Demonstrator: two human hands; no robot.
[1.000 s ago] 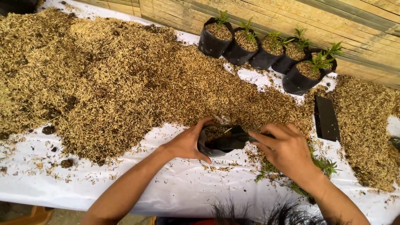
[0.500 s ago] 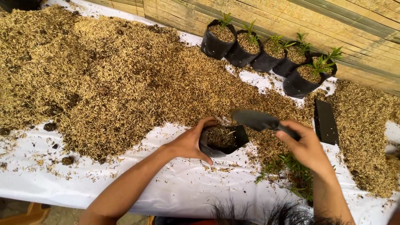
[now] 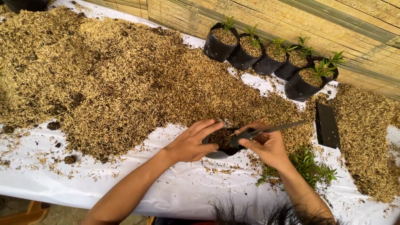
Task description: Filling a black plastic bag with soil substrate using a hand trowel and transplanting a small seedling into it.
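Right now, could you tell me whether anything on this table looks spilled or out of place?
Mostly the husk mix: it lies heaped loose over the white sheet, with dark clumps scattered at its near edge. A flat stack of black bags lies among it. The five filled bags stand upright in a row.

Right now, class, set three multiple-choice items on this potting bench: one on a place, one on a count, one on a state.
1. Where do the filled bags with seedlings stand?
A. along the slatted wall
B. on the floor
C. under the sheet

2. How many are in that row?
A. two
B. five
C. nine

3. What is in the right hand?
A. nothing
B. a cup
C. a thin dark tool

Answers: 1 A, they line the wall. 2 B, five black bags show. 3 C, fingers close on it over the small bag that the left hand steadies.
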